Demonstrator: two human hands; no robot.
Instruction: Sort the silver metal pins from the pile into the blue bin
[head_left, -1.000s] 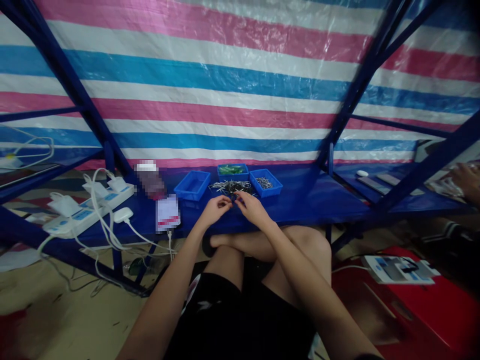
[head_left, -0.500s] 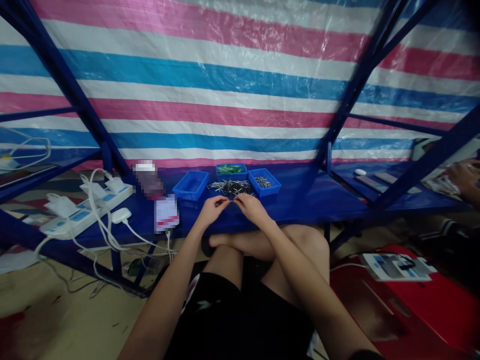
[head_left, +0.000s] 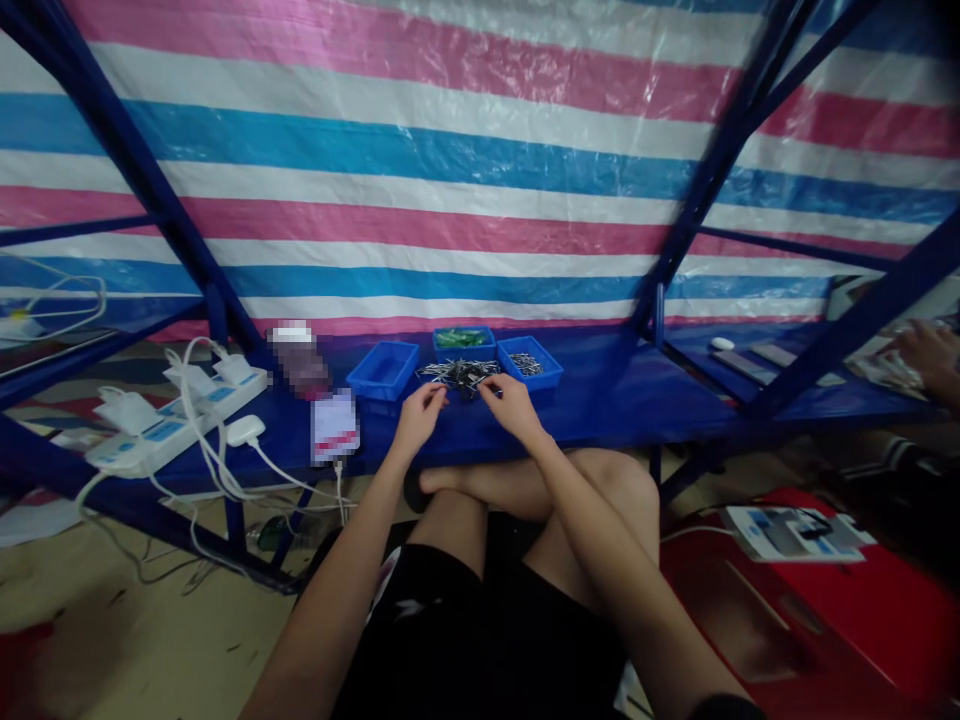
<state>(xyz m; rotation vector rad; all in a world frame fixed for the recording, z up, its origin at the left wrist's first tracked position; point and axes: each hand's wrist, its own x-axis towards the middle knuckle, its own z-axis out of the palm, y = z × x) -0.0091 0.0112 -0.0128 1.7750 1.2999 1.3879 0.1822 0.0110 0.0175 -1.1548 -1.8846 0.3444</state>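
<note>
A loose pile of small thin black and silvery pieces (head_left: 459,373) lies on the blue table in front of me; their exact kind is too small to tell. My left hand (head_left: 421,414) is just left of the pile's near side, its fingertips pinched together. Whatever they hold, if anything, I cannot make out. At the pile's right edge, my right hand (head_left: 511,404) has thumb and fingers closed among the pieces; what is between them is hidden. Around the pile stand a blue bin with silvery pieces (head_left: 556,376), a bin with green contents (head_left: 491,347) and an empty-looking bin (head_left: 365,384).
A white power strip (head_left: 124,458) with chargers and tangled cables (head_left: 217,455) occupies the table's left end. Blurred-out devices (head_left: 335,428) lie beside it. Blue frame posts (head_left: 694,215) rise at both sides. A red stool (head_left: 847,600) stands right; another person's hand (head_left: 930,355) shows far right.
My hands, nearly touching before, have moved apart. The left has shifted a little left, and the right has moved slightly right and up to the pile.
</note>
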